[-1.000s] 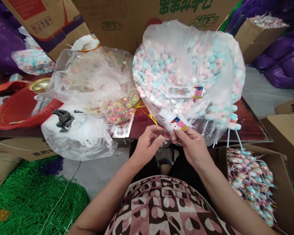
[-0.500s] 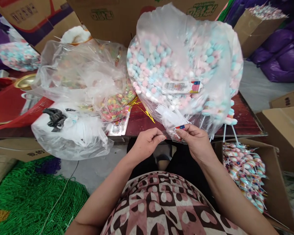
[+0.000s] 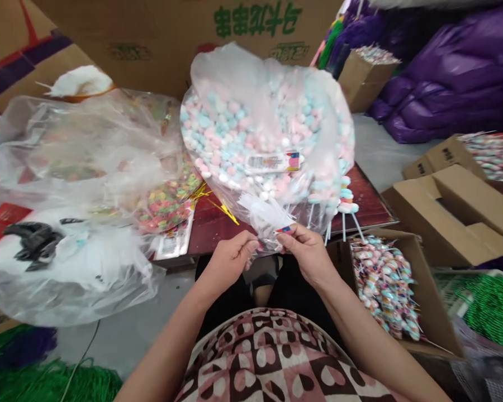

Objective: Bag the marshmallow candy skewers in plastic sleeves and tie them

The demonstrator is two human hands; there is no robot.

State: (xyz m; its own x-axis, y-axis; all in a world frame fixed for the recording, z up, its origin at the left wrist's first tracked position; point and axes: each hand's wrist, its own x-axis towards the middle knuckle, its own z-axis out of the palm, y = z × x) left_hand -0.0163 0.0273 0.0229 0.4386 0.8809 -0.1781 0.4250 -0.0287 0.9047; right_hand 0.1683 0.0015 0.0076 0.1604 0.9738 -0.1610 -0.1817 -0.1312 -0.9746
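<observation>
My right hand [image 3: 304, 248] pinches a small clear plastic bag [image 3: 269, 242] with a red and blue printed end at the fingertips. My left hand [image 3: 233, 258] is closed in a pinch at the bag's other side; its fingertips partly hide what they grip. Just beyond the hands lies a big clear bag of pink, blue and white marshmallow-like sweets [image 3: 222, 120]. On its front rest white paper slips [image 3: 265, 212] and a stack of printed small bags [image 3: 272, 162]. Right of it, striped sweets on white sticks [image 3: 347, 204] reach over the table edge.
An open carton of wrapped sweets on sticks [image 3: 385, 285] stands low at my right, beside an empty-looking carton [image 3: 461, 212]. Leftward are a bag of fruit-coloured gummies [image 3: 163, 204], a white plastic bag [image 3: 96, 268] and yellow twist ties [image 3: 228, 214] on the dark red table [image 3: 209, 229].
The view has swung to the right, so the table things appear further left. My hands have come slightly closer together, still pinching at the small bag.
</observation>
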